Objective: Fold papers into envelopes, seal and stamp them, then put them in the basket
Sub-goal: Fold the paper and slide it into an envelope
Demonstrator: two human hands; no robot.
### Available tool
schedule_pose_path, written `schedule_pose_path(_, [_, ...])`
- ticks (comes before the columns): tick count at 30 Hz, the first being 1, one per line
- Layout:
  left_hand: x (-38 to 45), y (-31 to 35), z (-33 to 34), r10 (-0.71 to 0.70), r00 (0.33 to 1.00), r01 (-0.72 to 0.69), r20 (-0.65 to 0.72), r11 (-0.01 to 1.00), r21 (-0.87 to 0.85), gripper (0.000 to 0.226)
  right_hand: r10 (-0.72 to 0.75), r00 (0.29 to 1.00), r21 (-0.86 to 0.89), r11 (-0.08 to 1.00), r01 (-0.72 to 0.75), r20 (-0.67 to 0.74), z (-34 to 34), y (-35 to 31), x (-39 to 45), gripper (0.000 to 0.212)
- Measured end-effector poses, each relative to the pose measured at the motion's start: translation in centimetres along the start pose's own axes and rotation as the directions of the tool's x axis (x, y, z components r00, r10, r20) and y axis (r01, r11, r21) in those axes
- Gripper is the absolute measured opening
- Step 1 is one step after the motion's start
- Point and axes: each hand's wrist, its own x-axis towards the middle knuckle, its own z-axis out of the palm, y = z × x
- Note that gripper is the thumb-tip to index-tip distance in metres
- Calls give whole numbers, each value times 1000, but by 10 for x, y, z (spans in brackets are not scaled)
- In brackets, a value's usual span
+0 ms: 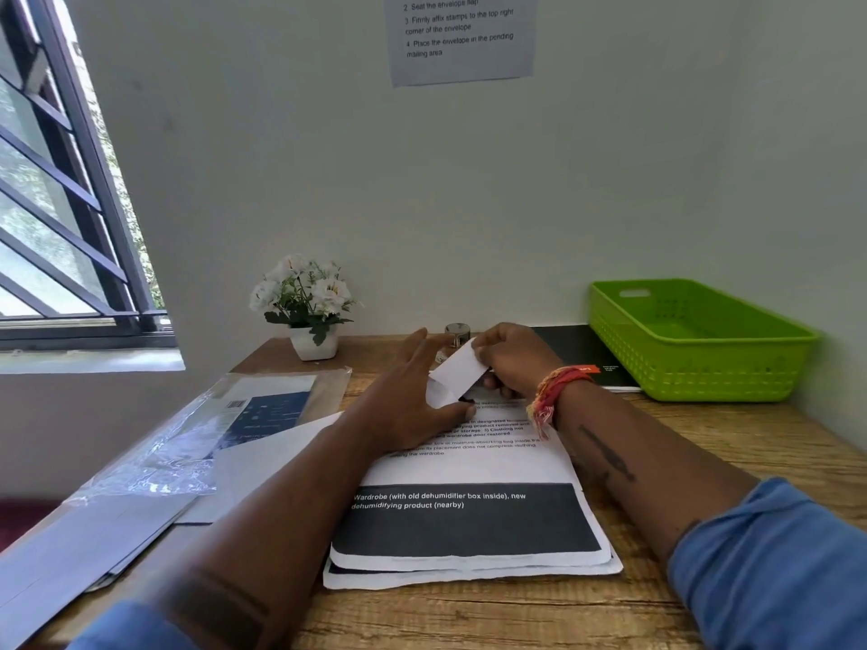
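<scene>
Small white folded paper slip (457, 368) held above the far end of a stack of printed white sheets (469, 523); long axis tilted, running from lower left up to upper right, upper end toward the wall. Right hand (511, 358) pinches its upper right end, fingers curled. Left hand (413, 396) lies against its lower left side, fingers extended and relaxed, thumb under the slip's lower edge; no clear grasp. Red and orange thread band (553, 391) on right wrist; blue sleeves on both forearms.

Stack rests on a wood-grain tabletop (703, 462), top sheet carrying a dark printed band. Left of it: loose white envelopes (70, 555) and a clear plastic packet (225, 424). Far right corner: empty-looking green plastic slotted basket (694, 340) beside a black folder (577, 354). Small metal-capped bottle (456, 333) behind the hands. White potted flowers (307, 302) against the pale wall; printed instruction sheet (462, 35) above; barred window (61, 204) at left.
</scene>
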Motion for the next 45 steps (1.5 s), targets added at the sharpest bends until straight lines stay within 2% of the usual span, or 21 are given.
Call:
schedule_pose_path(2, [1, -1, 0, 10, 1000, -10, 2, 1000, 0, 98, -26, 997, -97, 995, 32, 66, 0, -2, -5, 11])
schedule_pose_path(5, [0, -1, -2, 22, 1000, -22, 7, 1000, 2, 94, -13, 962, -188, 980, 66, 273, 5, -6, -11, 18])
schedule_pose_path(7, [-1, -1, -2, 22, 1000, -22, 6, 1000, -6, 94, -37, 970, -171, 982, 80, 242, 6, -7, -9, 16])
schedule_pose_path(10, [-1, -1, -2, 7, 1000, -7, 17, 1000, 11, 96, -25, 997, -88, 996, 31, 80, 0, -1, 1, 17])
schedule_pose_path(13, [0, 0, -2, 4, 1000, -4, 27, 1000, 7, 96, 32, 990, -176, 984, -7, 139, 0, 3, 1, 22])
schedule_pose_path(15, [0, 2, -2, 18, 1000, -18, 24, 1000, -3, 95, 31, 980, -287, 958, 27, 196, 4, -2, -3, 29])
schedule_pose_path(17, [-1, 4, -3, 31, 999, -31, 21, 999, -8, 95, 21, 971, -317, 947, 57, 237, 7, -6, -3, 31])
schedule_pose_path(20, [-2, 7, -3, 39, 999, -39, 24, 999, -19, 95, 49, 957, -291, 956, 39, 286, 9, -7, 2, 28])
schedule_pose_path(23, [-1, 7, -3, 60, 998, -60, 13, 998, -28, 95, 178, 916, -94, 984, -154, 359, 9, -5, -1, 21])
schedule_pose_path(25, [-1, 8, -2, 76, 997, -75, 11, 997, -25, 95, 230, 867, 64, 956, -286, 442, 6, -2, -3, 27])
schedule_pose_path(28, [-1, 10, -3, 90, 996, -89, 15, 996, -20, 94, 247, 819, 104, 932, -347, 518, 2, 5, -1, 33])
schedule_pose_path(29, [-2, 10, -3, 93, 996, -93, 12, 996, -18, 94, 240, 816, 105, 934, -342, 526, -1, 4, -1, 35])
schedule_pose_path(31, [-2, 10, -3, 97, 995, -96, 9, 995, -15, 94, 203, 856, 74, 960, -269, 475, -8, -2, -3, 32])
schedule_pose_path(33, [-2, 12, -3, 96, 995, -95, 16, 995, -13, 94, 150, 931, -38, 989, -146, 333, -13, -8, -5, 15])
schedule_pose_path(35, [-2, 13, -3, 91, 996, -91, 23, 996, -9, 94, 141, 969, -146, 983, -113, 203, -13, -4, -1, 12])
schedule_pose_path(37, [-2, 14, -3, 101, 995, -101, 5, 995, -29, 94, 169, 961, -159, 978, -136, 219, -8, 2, 2, 24])
schedule_pose_path(39, [-1, 14, -4, 130, 991, -132, -33, 990, -56, 92, 137, 955, -204, 975, -84, 264, -3, 3, 2, 31])
schedule_pose_path(42, [-2, 15, -3, 141, 990, -142, -26, 988, -61, 93, 36, 958, -319, 946, 58, 284, 0, -3, 0, 26])
schedule_pose_path(45, [0, 13, 1, 65, 998, -66, 22, 998, 10, 85, -13, 969, -381, 918, 109, 245, -1, 0, 4, 25])
